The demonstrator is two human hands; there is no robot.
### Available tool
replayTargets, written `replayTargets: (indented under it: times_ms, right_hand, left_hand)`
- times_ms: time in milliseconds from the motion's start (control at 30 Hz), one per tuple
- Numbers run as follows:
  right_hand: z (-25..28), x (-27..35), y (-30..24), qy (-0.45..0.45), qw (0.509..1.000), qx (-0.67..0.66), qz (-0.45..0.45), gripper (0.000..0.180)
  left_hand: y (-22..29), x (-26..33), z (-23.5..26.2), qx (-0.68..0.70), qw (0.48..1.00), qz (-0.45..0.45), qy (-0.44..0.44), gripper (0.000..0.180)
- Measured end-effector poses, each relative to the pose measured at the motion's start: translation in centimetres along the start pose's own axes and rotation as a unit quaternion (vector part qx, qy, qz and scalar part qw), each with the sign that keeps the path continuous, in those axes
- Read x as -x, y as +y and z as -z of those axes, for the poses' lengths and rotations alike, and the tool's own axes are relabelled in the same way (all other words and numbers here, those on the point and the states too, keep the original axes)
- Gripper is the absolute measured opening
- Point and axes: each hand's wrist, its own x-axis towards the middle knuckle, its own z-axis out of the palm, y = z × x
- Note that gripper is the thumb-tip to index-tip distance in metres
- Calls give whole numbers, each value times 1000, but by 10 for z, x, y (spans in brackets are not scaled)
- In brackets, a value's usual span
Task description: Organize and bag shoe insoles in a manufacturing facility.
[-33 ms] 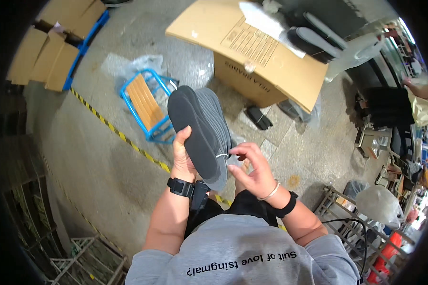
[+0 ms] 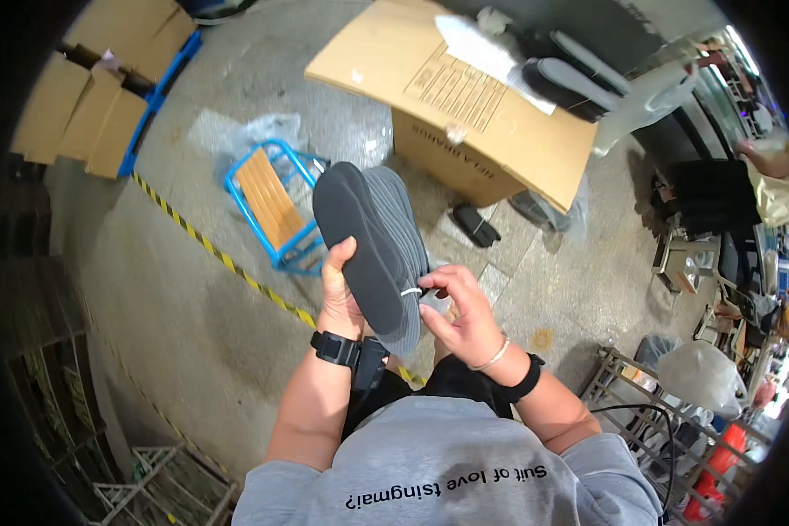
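A thick stack of dark grey shoe insoles (image 2: 359, 250) stands tilted in front of me, with a white tie (image 2: 410, 291) round its lower part. My left hand (image 2: 337, 285) grips the stack from the left, thumb lying across the flat front insole and the other fingers hidden behind. At the stack's right edge, beside the tie, is my right hand (image 2: 466, 317). Its thumb and forefinger are apart, the fingertips touching or almost touching the edge. Something pale and translucent shows between these fingers, too small to name.
A large cardboard box (image 2: 451, 158) ahead carries paper and more bundled insoles (image 2: 570, 83). A blue-framed stool with a wooden seat (image 2: 269, 197) stands ahead left, near yellow-black floor tape (image 2: 206, 237). A dark bundle (image 2: 476, 225) lies by the box. Metal racks (image 2: 618, 386) flank me.
The view has shifted slightly, and the stack sits a touch lower and to the right in it. Both hands keep nearly the same pose.
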Motion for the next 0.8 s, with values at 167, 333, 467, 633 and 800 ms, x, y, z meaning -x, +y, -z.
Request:
replayTargets:
  times_ms: [167, 333, 467, 633, 800]
  right_hand:
    - [12, -6, -34, 12, 988, 97, 123, 21]
    - [26, 0, -69, -56, 985, -4, 163, 7]
    - [34, 22, -58, -133, 908, -390, -72, 5]
    - [59, 18, -45, 40, 942, -324, -74, 4]
    - [65, -3, -72, 53, 948, -291, -118, 6]
  left_hand:
    - [15, 26, -45, -1, 999, -2, -48, 41]
    - [36, 41, -63, -13, 994, -65, -85, 39]
    - [68, 49, -72, -50, 971, -199, -119, 47]
    - [77, 62, -77, -52, 978, -154, -133, 58]
    - [71, 61, -75, -93, 975, -126, -160, 61]
